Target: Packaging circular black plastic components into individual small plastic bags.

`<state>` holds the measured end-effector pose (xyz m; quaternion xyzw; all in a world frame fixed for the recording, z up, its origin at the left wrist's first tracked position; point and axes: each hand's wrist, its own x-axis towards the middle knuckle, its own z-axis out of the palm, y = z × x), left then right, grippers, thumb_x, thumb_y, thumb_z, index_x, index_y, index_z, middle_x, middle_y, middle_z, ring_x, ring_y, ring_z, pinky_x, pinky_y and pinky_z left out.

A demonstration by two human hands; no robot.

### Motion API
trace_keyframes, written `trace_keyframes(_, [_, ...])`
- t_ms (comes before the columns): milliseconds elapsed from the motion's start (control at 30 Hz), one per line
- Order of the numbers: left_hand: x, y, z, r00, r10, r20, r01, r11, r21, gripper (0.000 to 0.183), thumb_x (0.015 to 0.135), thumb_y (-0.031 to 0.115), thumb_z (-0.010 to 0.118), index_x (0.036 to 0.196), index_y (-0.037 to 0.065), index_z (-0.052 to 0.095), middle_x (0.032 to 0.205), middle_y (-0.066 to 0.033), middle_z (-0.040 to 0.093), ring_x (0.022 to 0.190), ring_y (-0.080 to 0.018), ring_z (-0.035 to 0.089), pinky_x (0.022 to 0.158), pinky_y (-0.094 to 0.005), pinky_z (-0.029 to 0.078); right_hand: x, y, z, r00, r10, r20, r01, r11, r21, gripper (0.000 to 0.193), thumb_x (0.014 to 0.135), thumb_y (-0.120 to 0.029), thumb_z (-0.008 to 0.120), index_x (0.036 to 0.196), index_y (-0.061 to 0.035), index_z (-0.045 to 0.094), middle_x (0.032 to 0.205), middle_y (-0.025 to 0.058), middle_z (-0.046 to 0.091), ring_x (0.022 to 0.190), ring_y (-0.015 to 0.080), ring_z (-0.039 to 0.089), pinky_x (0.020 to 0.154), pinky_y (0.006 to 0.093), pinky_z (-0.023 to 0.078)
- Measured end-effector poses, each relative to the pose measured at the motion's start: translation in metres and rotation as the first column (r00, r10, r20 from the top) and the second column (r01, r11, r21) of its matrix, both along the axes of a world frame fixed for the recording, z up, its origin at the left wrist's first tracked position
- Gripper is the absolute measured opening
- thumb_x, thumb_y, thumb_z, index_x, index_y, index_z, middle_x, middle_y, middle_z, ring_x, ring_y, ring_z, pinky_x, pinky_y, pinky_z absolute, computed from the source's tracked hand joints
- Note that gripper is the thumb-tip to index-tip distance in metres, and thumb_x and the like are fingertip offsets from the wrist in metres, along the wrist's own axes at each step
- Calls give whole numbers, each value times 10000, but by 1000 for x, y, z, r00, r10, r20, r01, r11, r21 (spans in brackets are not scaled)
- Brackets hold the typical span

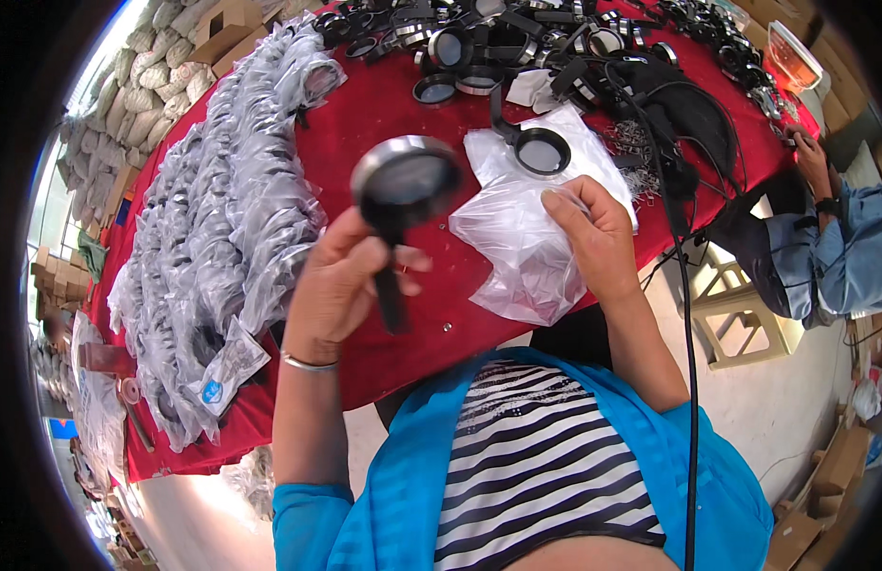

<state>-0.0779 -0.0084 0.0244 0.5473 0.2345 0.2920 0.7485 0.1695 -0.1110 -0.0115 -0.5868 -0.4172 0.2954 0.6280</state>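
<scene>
1. Left hand (341, 281) closed round the black handle of a round magnifier (406, 183), lifted above the red desk (365, 114), lens tilted up.
2. Right hand (598, 238) pinching the upper edge of a clear plastic bag (522, 243) lying on the desk near its front edge, fingers curled on the film.
3. Magnifier probably light but rigid; glass lens likely fragile and easily smudged, so best held by the handle, away from the chrome rim.
4. Bag soft, thin and slippery, likely to cling shut; best taken at the mouth.
5. Another magnifier (539, 150) resting on the bag's far end.
6. Long heap of bagged pieces (222, 219) along the desk's left side; small blue-and-white label (213, 392) at its near end.
7. Loose black-and-chrome magnifiers (517, 43) piled at the far edge.
8. Brown cartons (222, 29) beyond the desk.
</scene>
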Motion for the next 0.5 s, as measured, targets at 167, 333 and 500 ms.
trace_keyframes(167, [39,-15,-10,970,-220,104,232,966,-118,365,872,60,604,1222,-12,526,1049,-138,626,857,-174,658,691,-270,557,-12,5,-1,991,102,-86,-91,988,121,110,890,-118,598,854,-14,590,739,-61,526,692,17,430,607,179,360])
trace_keyframes(333, [41,-14,-11,992,-117,-49,123,981,150,339,866,37,611,1190,-39,541,1059,-102,578,786,-134,636,666,-241,536,-5,-4,6,966,106,-237,-88,993,82,104,885,-117,598,882,-13,608,759,-52,550,711,18,475,628,180,386])
trace_keyframes(500, [56,-23,-10,946,222,-235,-67,846,529,289,797,-26,630,1083,-41,587,1056,-106,552,808,-167,631,680,-264,525,-18,-10,6,928,207,309,-244,966,87,100,837,-132,621,860,-36,601,742,57,575,669,161,557,604,282,443])
